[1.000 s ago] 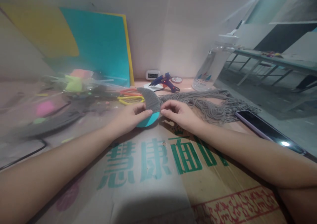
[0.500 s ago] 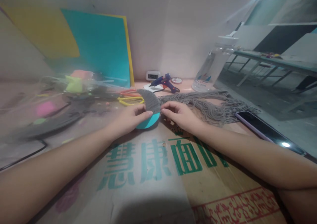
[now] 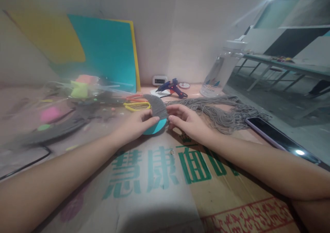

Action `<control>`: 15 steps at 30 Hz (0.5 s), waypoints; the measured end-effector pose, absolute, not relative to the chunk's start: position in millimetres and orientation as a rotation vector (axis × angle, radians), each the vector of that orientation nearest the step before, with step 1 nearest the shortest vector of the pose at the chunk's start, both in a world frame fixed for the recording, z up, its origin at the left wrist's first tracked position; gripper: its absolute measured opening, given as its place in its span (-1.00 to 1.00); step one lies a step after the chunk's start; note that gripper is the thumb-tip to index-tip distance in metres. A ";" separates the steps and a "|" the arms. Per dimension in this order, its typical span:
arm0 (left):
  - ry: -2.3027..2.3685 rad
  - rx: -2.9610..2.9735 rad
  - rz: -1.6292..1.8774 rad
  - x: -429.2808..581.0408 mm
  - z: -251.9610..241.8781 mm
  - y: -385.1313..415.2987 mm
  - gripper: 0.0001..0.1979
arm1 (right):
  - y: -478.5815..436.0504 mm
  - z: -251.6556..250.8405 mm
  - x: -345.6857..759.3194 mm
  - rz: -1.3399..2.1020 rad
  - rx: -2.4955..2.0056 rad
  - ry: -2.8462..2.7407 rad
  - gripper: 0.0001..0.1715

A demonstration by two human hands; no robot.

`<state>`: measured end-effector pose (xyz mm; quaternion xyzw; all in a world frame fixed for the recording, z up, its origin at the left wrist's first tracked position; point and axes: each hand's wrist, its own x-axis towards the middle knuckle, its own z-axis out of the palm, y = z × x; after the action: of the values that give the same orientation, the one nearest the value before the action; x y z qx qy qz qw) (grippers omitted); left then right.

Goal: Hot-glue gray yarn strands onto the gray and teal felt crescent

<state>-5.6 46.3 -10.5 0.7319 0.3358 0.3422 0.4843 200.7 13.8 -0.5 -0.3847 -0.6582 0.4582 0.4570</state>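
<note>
A curved teal piece (image 3: 157,126), partly covered with rows of grey yarn, is held above the printed cardboard (image 3: 165,198). My left hand (image 3: 138,124) grips its left side, thumb on top. At its right edge is my right hand (image 3: 187,121), fingers curled and thumb close to the fingertips; whether they pinch a strand is too small to tell. Behind my right hand lies a loose bundle of grey yarn (image 3: 227,111). Yellow-handled scissors (image 3: 136,106) and a red-orange handle (image 3: 135,97) lie behind my left hand.
A blue glue gun (image 3: 174,87), a small digital clock (image 3: 159,80) and a tape roll (image 3: 184,85) sit near the wall. Right of them stands a clear bottle (image 3: 219,69), with a phone (image 3: 278,136) nearer. Teal and yellow sheets (image 3: 110,54) lean at the left.
The fingers of my right hand have shifted slightly at the piece's edge. My left hand keeps its hold. The view has moved a little.
</note>
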 end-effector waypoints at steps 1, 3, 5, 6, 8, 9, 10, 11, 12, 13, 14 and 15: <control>0.814 1.780 0.829 -5.5 -10.7 46.3 -0.68 | 14.4 -0.6 200.7 1.135 -0.973 -1.625 -0.70; 0.801 1.777 0.817 -5.3 -10.7 46.3 -0.68 | 15.5 -0.1 201.5 1.120 -1.042 -1.643 -0.76; 0.805 1.787 0.802 -5.2 -10.4 46.1 -0.69 | 16.2 1.0 202.8 1.087 -1.109 -1.670 -0.78; 0.820 1.798 0.797 -5.3 -10.2 46.0 -0.69 | 16.5 1.5 203.5 1.067 -1.133 -1.686 -0.78; 0.859 1.824 0.789 -5.6 -10.1 45.9 -0.70 | 16.9 2.0 204.7 1.024 -1.163 -1.716 -0.78; 0.873 1.837 0.787 -5.8 -10.1 46.0 -0.71 | 17.0 1.9 205.1 1.006 -1.170 -1.733 -0.78; 0.876 1.846 0.783 -6.0 -10.2 46.1 -0.71 | 17.1 1.7 205.4 0.989 -1.173 -1.748 -0.78; 0.868 1.849 0.779 -6.0 -10.3 46.3 -0.72 | 17.2 1.4 205.5 0.976 -1.173 -1.761 -0.78; 0.855 1.848 0.774 -6.0 -10.3 46.5 -0.72 | 17.3 1.0 205.6 0.967 -1.171 -1.770 -0.79; 0.846 1.847 0.772 -5.9 -10.4 46.7 -0.71 | 17.4 0.7 205.5 0.964 -1.165 -1.780 -0.79; 0.842 1.849 0.771 -5.8 -10.4 46.9 -0.71 | 17.5 0.5 205.5 0.964 -1.157 -1.787 -0.80; 0.843 1.852 0.773 -5.6 -10.5 47.1 -0.70 | 17.5 0.3 205.4 0.967 -1.149 -1.790 -0.80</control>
<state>-5.6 47.1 -10.5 0.7536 0.3433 0.3146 0.4639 205.4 17.5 0.3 -0.4524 -0.7048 0.3808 0.3918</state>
